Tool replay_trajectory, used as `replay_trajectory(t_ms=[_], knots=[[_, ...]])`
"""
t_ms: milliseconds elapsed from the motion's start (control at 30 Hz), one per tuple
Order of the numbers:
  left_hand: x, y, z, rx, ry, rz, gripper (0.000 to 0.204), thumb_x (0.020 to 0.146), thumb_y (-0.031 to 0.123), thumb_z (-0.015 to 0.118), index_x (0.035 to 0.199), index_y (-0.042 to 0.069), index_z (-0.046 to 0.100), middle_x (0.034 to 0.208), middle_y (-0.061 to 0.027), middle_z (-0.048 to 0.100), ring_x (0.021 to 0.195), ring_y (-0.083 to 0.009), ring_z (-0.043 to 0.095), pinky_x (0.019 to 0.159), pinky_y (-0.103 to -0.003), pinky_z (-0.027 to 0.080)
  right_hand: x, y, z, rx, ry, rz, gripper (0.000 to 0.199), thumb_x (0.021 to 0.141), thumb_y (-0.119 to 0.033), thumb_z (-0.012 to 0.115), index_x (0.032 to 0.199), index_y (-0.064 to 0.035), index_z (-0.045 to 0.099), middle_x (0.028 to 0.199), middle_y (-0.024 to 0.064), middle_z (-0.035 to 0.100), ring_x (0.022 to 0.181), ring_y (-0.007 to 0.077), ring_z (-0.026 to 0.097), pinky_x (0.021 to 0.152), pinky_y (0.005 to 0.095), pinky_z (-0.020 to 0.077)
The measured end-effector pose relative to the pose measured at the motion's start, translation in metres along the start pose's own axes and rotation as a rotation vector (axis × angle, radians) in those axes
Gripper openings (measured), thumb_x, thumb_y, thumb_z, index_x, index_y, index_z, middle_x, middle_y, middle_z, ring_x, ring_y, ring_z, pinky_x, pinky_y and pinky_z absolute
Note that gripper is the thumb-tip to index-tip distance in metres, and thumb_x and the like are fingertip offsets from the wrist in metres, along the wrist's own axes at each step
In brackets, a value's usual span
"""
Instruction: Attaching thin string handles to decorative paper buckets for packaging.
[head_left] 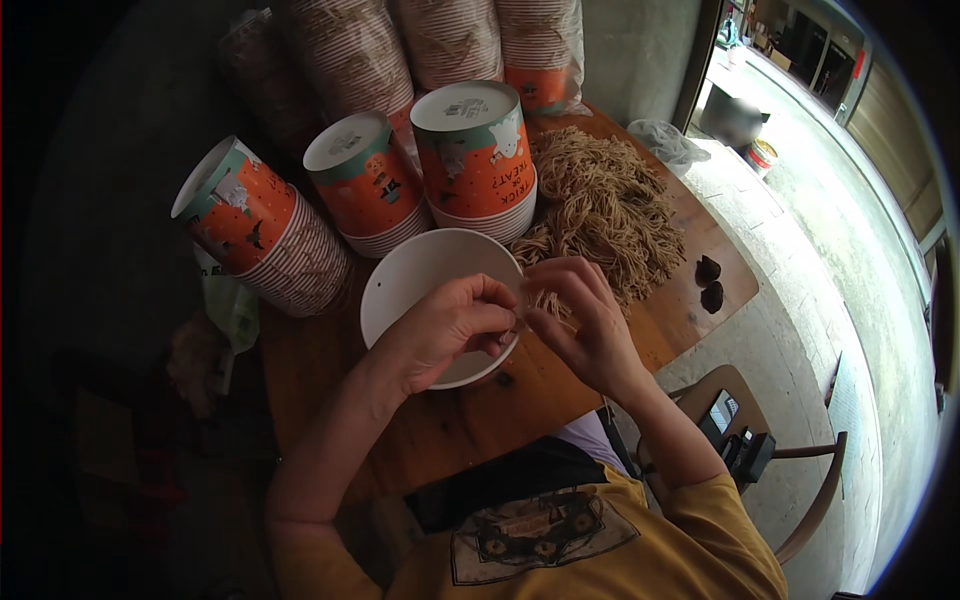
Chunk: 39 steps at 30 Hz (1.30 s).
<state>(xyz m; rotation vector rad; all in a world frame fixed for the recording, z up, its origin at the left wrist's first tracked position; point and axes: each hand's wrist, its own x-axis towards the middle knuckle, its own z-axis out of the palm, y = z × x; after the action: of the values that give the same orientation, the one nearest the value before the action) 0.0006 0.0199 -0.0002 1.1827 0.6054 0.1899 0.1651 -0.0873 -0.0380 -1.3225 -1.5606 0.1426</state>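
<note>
Left hand point(462, 322) held over white paper bucket point(405, 290), fingertips pressed together, any pinched item unclear; right hand point(590, 335) held alongside, fingers parted, near tan cord pile point(615, 205).

A wooden table point(425, 440) is standing against a grey wall point(645, 60), its brown top catching a dull sheen. To the right, daylight is flooding through a wide opening, and the pale floor point(790, 270) is glaring almost white there. A wooden chair point(748, 398) with a curved rail is standing just beside the table on the grey floor. Farther off, a tan panel point(905, 110) is lining the far side of the bright strip. The left side of the room is sinking into deep shadow.
</note>
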Motion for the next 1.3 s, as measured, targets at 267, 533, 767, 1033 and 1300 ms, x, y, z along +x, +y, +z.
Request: replay_trajectory(t_ms=[267, 533, 767, 1033, 1300], knots=[[0.0, -0.001, 0.004, 0.11, 0.024, 0.015, 0.016, 0.084, 0.005, 0.058, 0.097, 0.0, 0.053, 0.084, -0.0047, 0.058, 0.071, -0.0105, 0.057, 0.065, -0.023, 0.048, -0.006, 0.0, 0.007, 0.196, -0.023, 0.004, 0.012, 0.083, -0.005, 0.062, 0.092, -0.0037, 0.053, 0.105, 0.012, 0.053, 0.093, 0.0294, 0.056, 0.079, 0.0347, 0.0475], [0.002, 0.007, 0.002, 0.224, -0.035, -0.016, 0.018, 0.084, 0.002, 0.057, 0.1, -0.001, 0.05, 0.086, -0.0058, 0.057, 0.073, -0.011, 0.058, 0.067, -0.023, 0.05, -0.01, -0.007, 0.002, 0.15, -0.157, 0.115, 0.013, 0.088, -0.005, 0.054, 0.099, -0.0026, 0.049, 0.09, 0.0145, 0.055, 0.08, 0.0286, 0.059, 0.066, 0.0351, 0.0483], [-0.001, 0.007, -0.006, 0.293, -0.102, -0.007, 0.021, 0.082, -0.002, 0.058, 0.1, 0.003, 0.049, 0.089, -0.0029, 0.055, 0.08, -0.0089, 0.055, 0.074, -0.022, 0.047, -0.009, -0.008, 0.001, 0.182, -0.177, 0.156, 0.01, 0.088, -0.006, 0.054, 0.097, -0.0033, 0.051, 0.083, 0.0125, 0.059, 0.076, 0.0288, 0.062, 0.066, 0.035, 0.0485], [-0.004, -0.002, -0.011, 0.345, -0.093, 0.033, 0.029, 0.082, 0.002, 0.059, 0.11, 0.001, 0.051, 0.094, -0.0025, 0.056, 0.083, -0.0077, 0.055, 0.077, -0.022, 0.047, -0.005, -0.01, 0.004, 0.182, -0.188, 0.131, 0.01, 0.088, -0.005, 0.055, 0.097, -0.0025, 0.052, 0.086, 0.0118, 0.061, 0.08, 0.0284, 0.063, 0.069, 0.0348, 0.0496], [-0.002, -0.004, -0.012, 0.289, -0.068, -0.086, 0.027, 0.082, 0.008, 0.064, 0.107, -0.001, 0.058, 0.096, -0.0044, 0.06, 0.088, -0.0109, 0.057, 0.08, -0.024, 0.048, -0.006, -0.007, 0.008, 0.241, -0.18, 0.187, 0.011, 0.087, -0.006, 0.056, 0.097, -0.0022, 0.053, 0.086, 0.0122, 0.061, 0.081, 0.0291, 0.063, 0.07, 0.0348, 0.0497]])
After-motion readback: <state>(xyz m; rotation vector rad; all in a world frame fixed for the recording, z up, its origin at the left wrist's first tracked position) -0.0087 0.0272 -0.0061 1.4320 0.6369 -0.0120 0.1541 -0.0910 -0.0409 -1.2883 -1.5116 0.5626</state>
